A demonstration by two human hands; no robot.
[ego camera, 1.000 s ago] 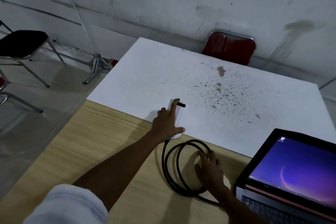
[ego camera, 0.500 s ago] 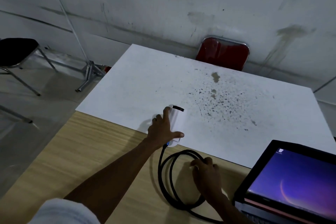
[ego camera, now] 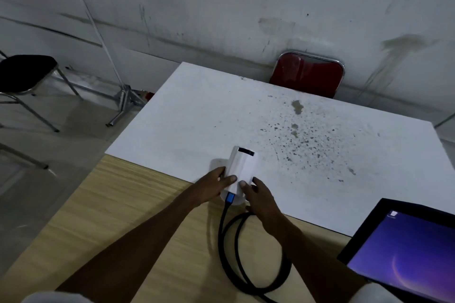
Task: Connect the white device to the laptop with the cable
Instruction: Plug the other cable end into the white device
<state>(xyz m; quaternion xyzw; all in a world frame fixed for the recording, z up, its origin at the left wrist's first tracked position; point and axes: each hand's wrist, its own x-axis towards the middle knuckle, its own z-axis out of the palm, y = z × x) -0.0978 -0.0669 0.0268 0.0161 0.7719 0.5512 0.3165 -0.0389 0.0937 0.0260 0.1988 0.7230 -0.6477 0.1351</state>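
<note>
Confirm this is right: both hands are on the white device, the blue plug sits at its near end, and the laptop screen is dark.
One thing is wrong: the laptop screen is lit, showing purple wallpaper, in the head view. Both the left hand and right hand are on the white device, with the blue plug at its near end.

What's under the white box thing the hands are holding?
The white device lies on a white board, its near end over the wooden table. Anything directly beneath it is hidden. Both hands hold it.

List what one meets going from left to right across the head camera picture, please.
black chair → left hand → white device → right hand → red chair → laptop
</note>
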